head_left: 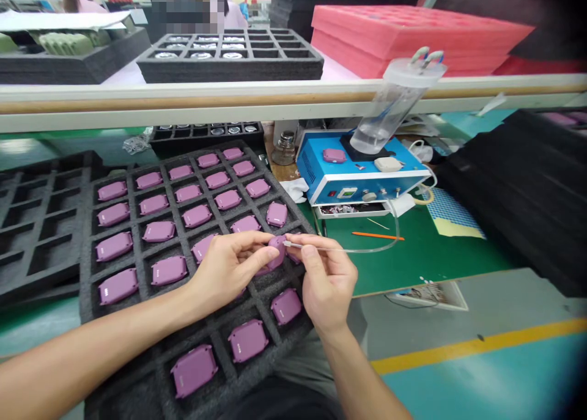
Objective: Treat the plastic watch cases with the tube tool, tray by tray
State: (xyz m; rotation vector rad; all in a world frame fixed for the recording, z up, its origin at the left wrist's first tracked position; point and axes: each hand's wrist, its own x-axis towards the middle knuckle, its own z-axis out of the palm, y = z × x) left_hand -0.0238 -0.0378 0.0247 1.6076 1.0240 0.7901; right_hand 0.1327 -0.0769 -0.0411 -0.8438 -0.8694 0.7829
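1. Foam, black and grainy, formed the large tray (139,255), its straight dividers marking out four-sided pockets.
2. Smooth, matte purple cases (169,270) lay in those pockets, boxy with rounded edges and small prongs at their corners; several bore tiny pale marks on one side.
3. The left hand (229,268) was clamped on a single case (276,253), pinching it between thumb and fingers above the right part of the tray.
4. The right hand (328,279) was closed on a slim tip (293,244) ending a clear, flexible tube (367,250). The tip stood at the edge of the pinched case; whether it touched, I could not tell.
5. A blue box (360,185) with flat, hard faces carried a transparent cylinder (385,108).
6. Four cases showed in the tray's leftmost column, four in the next and three along the end nearest the body; the hands hid others in part, so no total could be given.
7. Also on the box were one purple case (334,156) and one pale piece (387,164). One glass bottle (284,151) stood just beside it, and one orange stick (378,236) lay on the green bench (440,261).
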